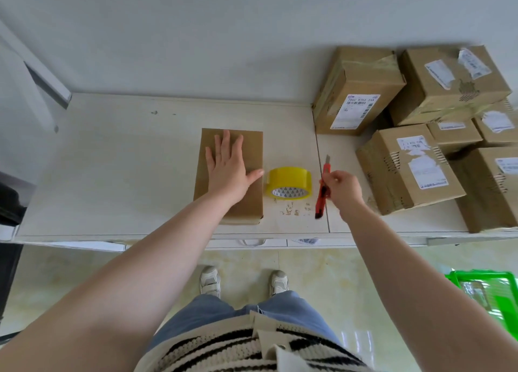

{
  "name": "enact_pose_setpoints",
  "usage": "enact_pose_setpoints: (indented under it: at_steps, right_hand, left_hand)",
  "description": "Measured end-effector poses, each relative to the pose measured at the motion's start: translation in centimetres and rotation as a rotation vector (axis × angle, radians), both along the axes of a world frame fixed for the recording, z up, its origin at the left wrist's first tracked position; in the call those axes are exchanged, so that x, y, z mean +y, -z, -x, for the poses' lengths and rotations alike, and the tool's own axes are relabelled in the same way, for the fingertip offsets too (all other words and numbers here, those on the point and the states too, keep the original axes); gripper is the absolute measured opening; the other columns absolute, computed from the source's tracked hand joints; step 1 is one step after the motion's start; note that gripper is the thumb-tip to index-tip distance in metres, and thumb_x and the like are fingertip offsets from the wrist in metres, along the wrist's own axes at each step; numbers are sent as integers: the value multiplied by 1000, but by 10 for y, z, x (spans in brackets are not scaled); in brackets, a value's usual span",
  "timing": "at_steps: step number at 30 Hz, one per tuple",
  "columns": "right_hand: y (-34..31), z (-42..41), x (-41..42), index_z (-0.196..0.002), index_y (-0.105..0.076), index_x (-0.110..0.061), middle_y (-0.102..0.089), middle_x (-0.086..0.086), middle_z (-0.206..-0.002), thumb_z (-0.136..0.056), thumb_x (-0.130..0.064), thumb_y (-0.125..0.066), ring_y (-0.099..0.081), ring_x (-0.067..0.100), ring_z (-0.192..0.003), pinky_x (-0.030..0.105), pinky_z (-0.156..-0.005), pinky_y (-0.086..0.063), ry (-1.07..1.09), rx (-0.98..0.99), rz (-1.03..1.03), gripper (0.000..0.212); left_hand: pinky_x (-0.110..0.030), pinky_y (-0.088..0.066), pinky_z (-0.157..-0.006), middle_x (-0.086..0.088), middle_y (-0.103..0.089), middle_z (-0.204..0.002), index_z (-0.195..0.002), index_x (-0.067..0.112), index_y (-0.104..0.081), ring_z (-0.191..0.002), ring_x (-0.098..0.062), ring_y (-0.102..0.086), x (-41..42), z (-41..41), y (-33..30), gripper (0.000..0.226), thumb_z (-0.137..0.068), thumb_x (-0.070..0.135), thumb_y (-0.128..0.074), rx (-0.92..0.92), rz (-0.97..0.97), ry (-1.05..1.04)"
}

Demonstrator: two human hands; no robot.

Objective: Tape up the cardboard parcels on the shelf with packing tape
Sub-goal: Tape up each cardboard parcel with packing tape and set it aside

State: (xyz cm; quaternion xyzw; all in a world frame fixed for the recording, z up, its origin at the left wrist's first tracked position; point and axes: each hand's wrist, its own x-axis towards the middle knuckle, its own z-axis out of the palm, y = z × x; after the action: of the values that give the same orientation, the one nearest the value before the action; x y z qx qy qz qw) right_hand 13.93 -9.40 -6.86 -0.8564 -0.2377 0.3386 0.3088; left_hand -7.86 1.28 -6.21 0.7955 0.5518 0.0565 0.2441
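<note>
Near the middle of the frame a plain cardboard box lies flat on the pale shelf. The left hand presses down on its top with straight, spread fingers, the thumb reaching toward the box's right edge. Just right of the box stands a roll of yellow tape, close to that thumb, though whether they touch is hard to tell. Right of the roll, the right hand has its fingers curled round an orange box cutter with the blade end pointing toward the top of the frame; its lower end looks to be at or just above the shelf. A few small scraps lie on the shelf below the roll.

In the upper right a stack of other boxes carries labels and what looks like old tape; whether any still need sealing cannot be told from here.

As for progress, no fresh strip of tape is plain to see on the box under the hand, so it may be sealed already or still waiting. Probably the boxes at the right are mostly still to do
</note>
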Motion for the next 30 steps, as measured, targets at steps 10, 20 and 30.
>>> enact_pose_setpoints:
  at_steps: [10, 20, 30]
  right_hand:
    - [35, -11, -2, -120, -58, -15, -66, 7, -109, -99, -19, -50, -58, 22, -84, 28, -65, -42, -31, -248, 136, 22]
    - [-13, 38, 78, -98, -67, -32, -64, -4, -115, -82, -8, -61, -57, 16, -111, 37, -101, -46, -928, -62, 75, 29]
    - [-37, 34, 72, -85, -67, -22, -66, -1, -98, -89, -12, -68, -60, 15, -96, 23, -77, -42, -878, 45, 81, 11]
  left_hand:
    - [-45, 13, -119, -10, 10, -165, -158, 16, -7, -151, -26, 15, 1, 0, 0, 90, -93, 50, -58, 13, 3, -1]
    - [-46, 12, -120, -9, 11, -165, -158, 16, -6, -151, -26, 15, 0, 2, -3, 88, -94, 50, -56, 14, 16, 12]
    - [-45, 12, -119, -8, 13, -165, -158, 17, -4, -151, -26, 16, -1, 1, -4, 88, -95, 52, -54, 49, 13, 17]
